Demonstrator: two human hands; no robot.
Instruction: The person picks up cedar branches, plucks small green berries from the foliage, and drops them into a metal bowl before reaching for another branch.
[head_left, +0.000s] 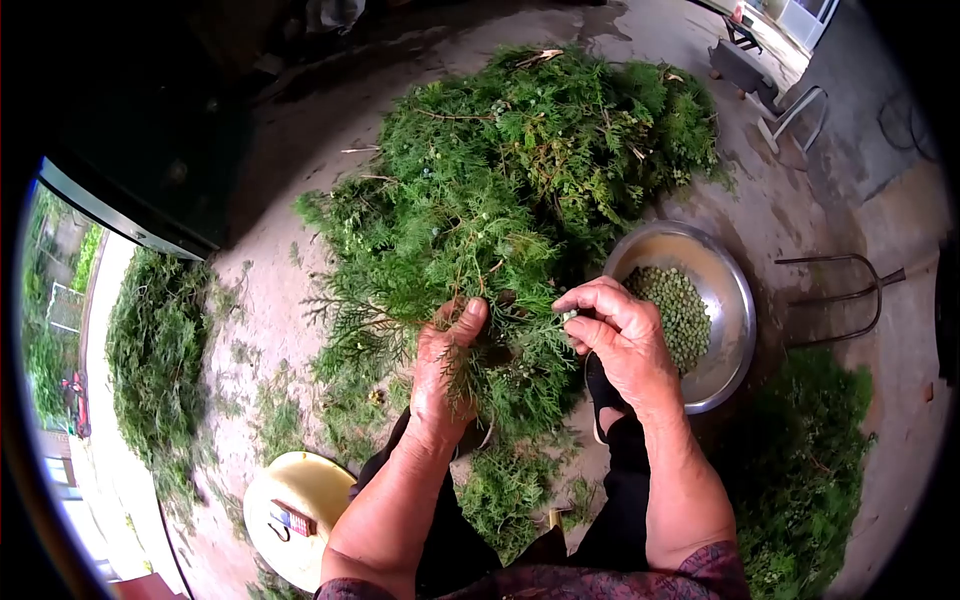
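Note:
My left hand [447, 365] is closed around a leafy evergreen branch [500, 265], thumb on top, with green sprays hanging over the wrist. To its right, my right hand [622, 335] pinches a small pale green cone [568, 316] between thumb and fingertips, at the edge of the foliage. Just behind the right hand stands a wide metal bowl [735, 300] holding many small green cones [675, 305]. A large heap of cut evergreen branches [560, 140] lies in front of both hands.
More cut greenery lies in a pile at the left [155, 360] and another at the lower right [800, 470]. A yellow round stool [290, 560] carries a small box [293, 517]. A pitchfork head [870, 290] lies right of the bowl. My feet are beneath the branches.

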